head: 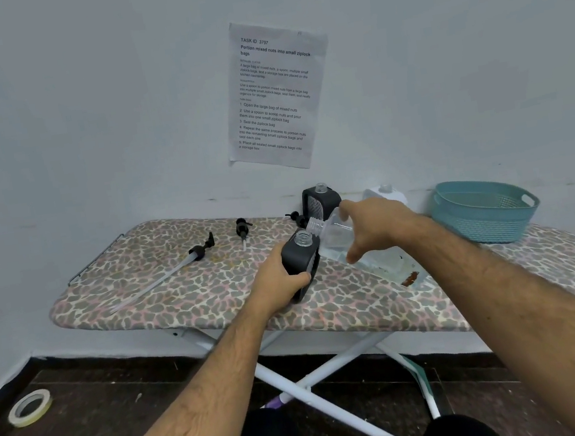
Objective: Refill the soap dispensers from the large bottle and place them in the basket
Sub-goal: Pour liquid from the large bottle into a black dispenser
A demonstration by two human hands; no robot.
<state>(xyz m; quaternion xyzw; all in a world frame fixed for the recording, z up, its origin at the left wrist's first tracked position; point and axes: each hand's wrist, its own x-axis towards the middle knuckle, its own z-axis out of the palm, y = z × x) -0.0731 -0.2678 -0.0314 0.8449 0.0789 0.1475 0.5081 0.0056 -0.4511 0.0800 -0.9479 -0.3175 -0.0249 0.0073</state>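
My left hand (281, 286) grips a dark grey soap dispenser (302, 262) with an open clear neck, standing on the ironing board (178, 294). My right hand (373, 227) holds the large clear bottle (361, 247), tilted, its open mouth just above and right of the dispenser's neck. A second dark dispenser (321, 203) without its pump stands behind, by the wall. A white dispenser (385, 194) shows partly behind my right hand. Three black pump heads lie on the board: one with a long tube (199, 251), one in the middle (243, 229), one (297, 218) beside the rear dispenser. A teal basket (482, 211) sits at the right.
The leopard-print board stands against a white wall with a printed sheet (275, 96) taped above it. Its white legs (321, 377) cross below. A roll of tape (30, 407) lies on the dark floor at the left.
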